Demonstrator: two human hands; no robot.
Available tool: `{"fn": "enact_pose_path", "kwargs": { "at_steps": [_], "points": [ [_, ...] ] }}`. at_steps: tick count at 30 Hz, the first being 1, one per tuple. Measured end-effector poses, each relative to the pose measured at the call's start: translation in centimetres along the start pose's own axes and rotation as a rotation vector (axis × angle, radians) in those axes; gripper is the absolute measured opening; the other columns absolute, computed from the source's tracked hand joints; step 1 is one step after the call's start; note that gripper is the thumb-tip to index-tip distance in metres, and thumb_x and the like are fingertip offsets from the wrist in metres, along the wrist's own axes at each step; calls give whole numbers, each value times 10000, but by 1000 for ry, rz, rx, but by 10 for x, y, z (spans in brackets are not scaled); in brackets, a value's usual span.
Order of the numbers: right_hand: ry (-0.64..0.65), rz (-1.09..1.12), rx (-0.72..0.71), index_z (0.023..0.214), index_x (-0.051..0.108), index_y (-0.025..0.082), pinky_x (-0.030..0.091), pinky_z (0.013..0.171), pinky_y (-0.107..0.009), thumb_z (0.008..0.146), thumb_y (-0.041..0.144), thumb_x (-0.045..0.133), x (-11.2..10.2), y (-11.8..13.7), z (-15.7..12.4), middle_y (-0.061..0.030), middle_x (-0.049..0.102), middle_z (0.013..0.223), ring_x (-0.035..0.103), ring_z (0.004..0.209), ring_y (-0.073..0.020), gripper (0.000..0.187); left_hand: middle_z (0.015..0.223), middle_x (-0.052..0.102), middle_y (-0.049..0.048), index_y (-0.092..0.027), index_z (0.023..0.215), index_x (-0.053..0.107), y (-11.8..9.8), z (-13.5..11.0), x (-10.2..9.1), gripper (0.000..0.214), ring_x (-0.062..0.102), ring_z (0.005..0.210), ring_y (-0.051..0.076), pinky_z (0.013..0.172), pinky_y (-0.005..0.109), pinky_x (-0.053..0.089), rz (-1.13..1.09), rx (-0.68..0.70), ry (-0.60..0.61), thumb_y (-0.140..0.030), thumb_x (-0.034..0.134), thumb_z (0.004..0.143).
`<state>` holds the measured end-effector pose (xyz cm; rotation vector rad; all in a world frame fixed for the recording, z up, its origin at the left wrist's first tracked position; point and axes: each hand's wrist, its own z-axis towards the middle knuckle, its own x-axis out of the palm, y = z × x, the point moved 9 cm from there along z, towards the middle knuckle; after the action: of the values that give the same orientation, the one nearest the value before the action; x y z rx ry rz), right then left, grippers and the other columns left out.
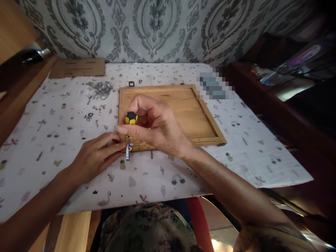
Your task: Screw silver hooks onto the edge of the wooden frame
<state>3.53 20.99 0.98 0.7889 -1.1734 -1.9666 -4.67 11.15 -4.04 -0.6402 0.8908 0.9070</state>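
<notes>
A screwdriver (131,118) with a yellow and black handle is gripped in my right hand (160,127), held nearly upright with its tip pointing down. Its shaft meets a small silver metal clasp (128,153) at the near left corner of a wooden frame with a recessed panel (173,105). My left hand (96,152) holds that corner, its fingers close beside the clasp. The handle and my right fingers hide part of the frame's left side. A dark metal hanger (131,84) sticks out past the frame's far edge.
A heap of metal hardware (99,90) lies left of the frame, with small loose pieces (89,116) nearer. Flat cardboard (78,67) rests at the back left. A pixelated patch (214,85) covers something at the right. A plastic bottle (294,64) is beyond the table's right edge.
</notes>
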Motion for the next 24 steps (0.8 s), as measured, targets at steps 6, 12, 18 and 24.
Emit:
{"fn": "enact_pose_path", "kwargs": {
  "at_steps": [6,12,18,24],
  "points": [
    [87,81,41,1043,676,274,469,522,-207,929,448,661,-2,5,-3,55,671,850,520,570,-66,208,1095,662,36,-223,1166,647,4,-2,5,188,686,825,135,645,249,550,-25,-35,53,-313,531,1048],
    [-80,59,18,713,622,268,478,510,-244,778,583,792,-5,0,0,35,644,729,551,598,-105,364,1094,661,23,-223,1145,632,0,0,0,169,692,866,137,689,248,562,-3,0,-5,-303,514,1054],
    [41,87,0,925,718,301,500,535,-221,859,386,760,-4,9,-2,56,688,839,570,616,-86,116,1107,658,29,-216,1158,629,1,0,1,170,691,837,137,661,249,557,-15,0,10,-298,532,1045],
    [-35,28,-12,863,721,264,440,445,-208,839,445,777,-10,5,-3,53,696,777,532,537,-67,191,1084,658,19,-211,1146,639,1,0,1,165,688,841,121,675,231,553,-21,0,-1,-291,538,1043]
  ]
}}
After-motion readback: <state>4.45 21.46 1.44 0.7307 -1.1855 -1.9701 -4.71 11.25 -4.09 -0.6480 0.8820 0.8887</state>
